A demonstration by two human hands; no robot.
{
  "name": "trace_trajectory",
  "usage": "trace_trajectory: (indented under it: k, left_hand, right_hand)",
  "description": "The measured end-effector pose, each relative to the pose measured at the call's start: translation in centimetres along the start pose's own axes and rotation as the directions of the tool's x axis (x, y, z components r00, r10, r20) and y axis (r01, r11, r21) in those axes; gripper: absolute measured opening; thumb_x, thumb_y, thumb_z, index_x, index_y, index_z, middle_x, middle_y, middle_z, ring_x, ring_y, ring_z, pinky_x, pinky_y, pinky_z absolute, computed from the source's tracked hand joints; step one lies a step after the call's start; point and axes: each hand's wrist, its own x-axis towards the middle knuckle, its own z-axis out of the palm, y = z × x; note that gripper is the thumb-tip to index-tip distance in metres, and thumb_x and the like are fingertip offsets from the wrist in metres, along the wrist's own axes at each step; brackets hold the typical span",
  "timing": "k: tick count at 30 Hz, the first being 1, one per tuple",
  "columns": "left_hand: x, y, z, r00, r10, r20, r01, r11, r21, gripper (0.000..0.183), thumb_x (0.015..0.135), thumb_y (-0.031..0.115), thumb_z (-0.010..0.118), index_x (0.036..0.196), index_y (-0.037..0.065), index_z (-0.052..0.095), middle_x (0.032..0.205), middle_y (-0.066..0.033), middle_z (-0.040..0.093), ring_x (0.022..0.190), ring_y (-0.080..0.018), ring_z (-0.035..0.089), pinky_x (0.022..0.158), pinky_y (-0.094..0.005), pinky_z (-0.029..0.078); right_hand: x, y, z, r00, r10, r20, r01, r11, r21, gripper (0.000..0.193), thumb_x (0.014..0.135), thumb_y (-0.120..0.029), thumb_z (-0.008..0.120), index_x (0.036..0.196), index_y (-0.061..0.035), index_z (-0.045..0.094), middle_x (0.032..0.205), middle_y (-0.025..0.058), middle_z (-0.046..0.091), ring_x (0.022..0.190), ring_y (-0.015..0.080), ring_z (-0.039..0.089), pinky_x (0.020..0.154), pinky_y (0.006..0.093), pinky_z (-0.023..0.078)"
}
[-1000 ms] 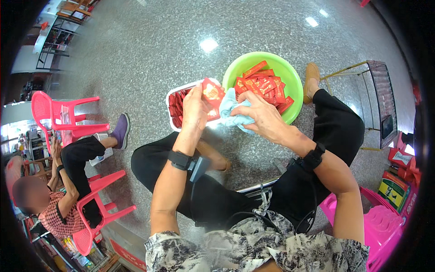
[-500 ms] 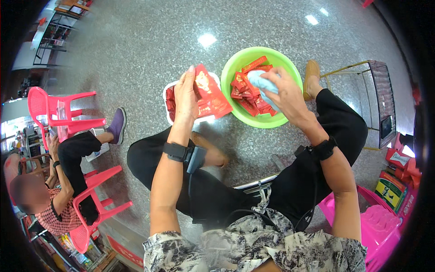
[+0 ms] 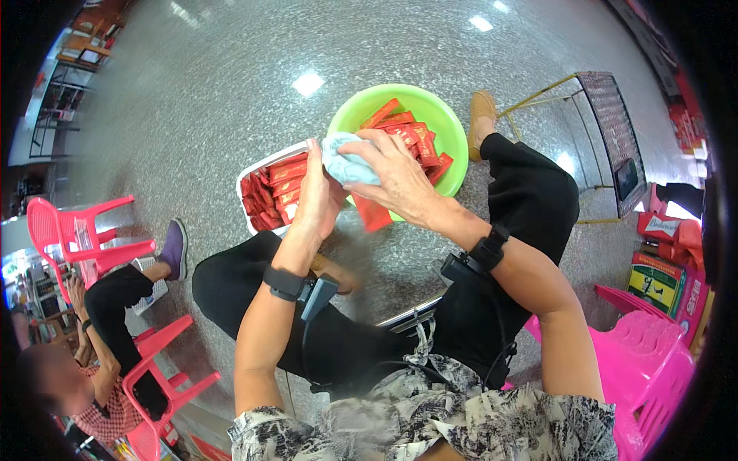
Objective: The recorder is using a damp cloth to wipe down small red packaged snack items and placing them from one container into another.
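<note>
My left hand is closed around a flat red packet, whose lower part shows below my right hand. A crumpled light blue cloth is gripped in my right hand and sits against the packet, close to my left fingertips. The cloth and my fingers hide most of the packet. Beneath my right hand, a light green basin holds a loose heap of red packets. To the left of it, a white container is filled with more red packets, several of them in a row.
My bent legs frame the grey speckled floor. A metal-framed rack stands at right, with bright pink plastic stools nearer me. At left, another person sits among pink chairs, beside a white basket.
My right hand has brought the cloth left, from over the green basin to the packet in my left hand. The whole view has shifted, so the basin appears farther left.
</note>
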Motion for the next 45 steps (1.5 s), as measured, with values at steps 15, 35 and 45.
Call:
trace_trajectory:
  k: [15, 35, 45]
  left_hand:
    - [-1.3, -0.5, 0.4, 0.964, -0.048, 0.262, -0.036, 0.952, 0.304, 0.053, 0.082, 0.012, 0.066, 0.128, 0.001, 0.040, 0.115, -0.0044, 0.055, 0.101, -0.0104, 0.053, 0.091, -0.0272, 0.040]
    - [0.7, -0.4, 0.7, 0.977, 0.202, 0.067, -0.200, 0.979, -0.030, 0.040, 0.095, 0.024, 0.045, 0.131, 0.009, 0.039, 0.130, -0.0017, 0.045, 0.117, -0.0164, 0.045, 0.098, -0.0342, 0.038]
    - [0.4, -0.3, -0.1, 0.986, -0.014, 0.165, 0.045, 0.982, -0.185, 0.056, 0.092, 0.053, 0.036, 0.126, 0.009, 0.047, 0.120, -0.0111, 0.055, 0.107, -0.0232, 0.055, 0.095, -0.0381, 0.043]
  right_hand:
    - [0.9, 2.2, -1.5, 0.941, 0.328, 0.080, -0.334, 0.868, 0.367, 0.027, 0.079, -0.023, 0.063, 0.098, -0.0041, 0.061, 0.086, 0.0182, 0.063, 0.084, 0.0347, 0.061, 0.071, 0.0411, 0.046]
    - [1.2, 0.7, -2.2, 0.831, 0.420, 0.365, -0.453, 0.131, 0.882, 0.037, 0.090, -0.027, 0.057, 0.116, -0.0013, 0.054, 0.097, 0.0050, 0.061, 0.085, 0.0108, 0.058, 0.075, 0.0243, 0.047]
    - [0.8, 0.2, 0.3, 0.928, 0.336, 0.159, -0.368, 0.768, 0.524, 0.048, 0.088, -0.034, 0.057, 0.121, 0.0004, 0.051, 0.114, 0.0147, 0.047, 0.113, 0.0241, 0.046, 0.096, 0.0343, 0.036]
